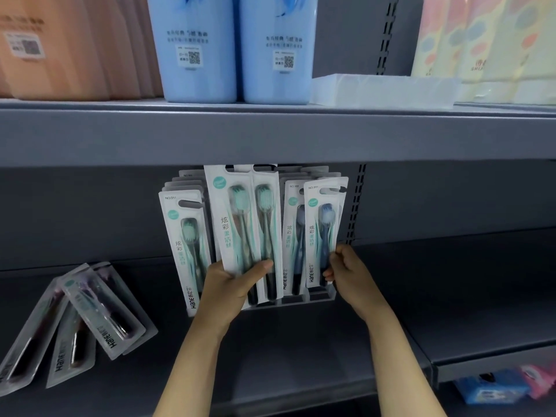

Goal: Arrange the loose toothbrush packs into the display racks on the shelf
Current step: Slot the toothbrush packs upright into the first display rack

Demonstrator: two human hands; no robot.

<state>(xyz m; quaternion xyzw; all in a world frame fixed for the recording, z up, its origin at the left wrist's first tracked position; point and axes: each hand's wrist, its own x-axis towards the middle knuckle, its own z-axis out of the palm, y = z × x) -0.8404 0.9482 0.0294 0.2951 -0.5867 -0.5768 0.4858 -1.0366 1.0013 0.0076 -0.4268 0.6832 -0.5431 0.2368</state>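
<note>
Both hands gripping: left hand [233, 284] grasping green toothbrush packs [243, 224], right hand [346, 270] pinching blue racked pack [323, 233]; purple loose packs [90, 314] left of them, unracked.

Grey shelf [301, 341] carries clear rack [322, 296] and perhaps three loose packs [90, 311].

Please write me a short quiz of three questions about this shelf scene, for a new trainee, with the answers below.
1. True or false: the left hand holds green toothbrush packs.
2. What does the right hand grip? A) a blue bottle B) a blue toothbrush pack C) nothing
3. Where do the loose packs lie, seen from the clear display rack?

Key:
1. True.
2. B, the blue toothbrush pack.
3. To its left, flat on the same grey shelf.
</note>
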